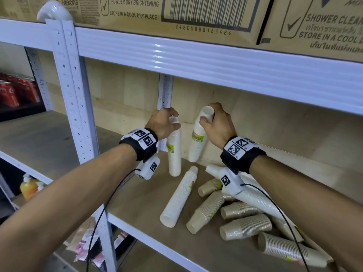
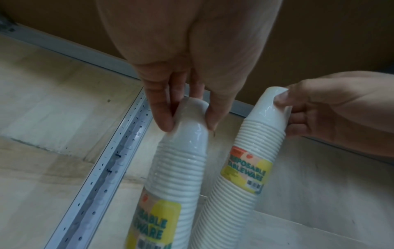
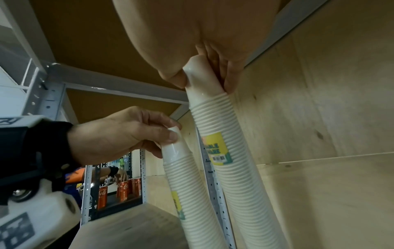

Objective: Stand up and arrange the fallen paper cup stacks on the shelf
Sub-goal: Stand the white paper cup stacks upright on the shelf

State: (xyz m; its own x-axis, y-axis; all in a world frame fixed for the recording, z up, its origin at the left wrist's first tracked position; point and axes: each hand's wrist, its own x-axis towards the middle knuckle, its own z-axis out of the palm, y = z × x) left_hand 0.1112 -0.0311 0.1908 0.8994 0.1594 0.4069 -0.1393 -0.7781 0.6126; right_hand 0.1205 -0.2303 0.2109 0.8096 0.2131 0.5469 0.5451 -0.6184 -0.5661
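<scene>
Hands work at the shelf's (image 1: 137,203) back left corner, each pinching the top cup of a standing white stack. The left hand (image 1: 164,122) steadies the left stack (image 1: 174,154); the right hand (image 1: 218,124) grips the right stack (image 1: 197,142), which leans slightly. To finish well, I'd square each base flat on the board, ease the lean upright, then let go gently, since tall stacks tip easily. More white stacks (image 1: 177,197) and brown stacks (image 1: 206,213) lie fallen toward the front right edge. Stack labels read "DISPOSABLE TABLEWARE"; boxes (image 1: 196,14) above read "Rexona", "STORE IN A COOL DRY PLACE".
</scene>
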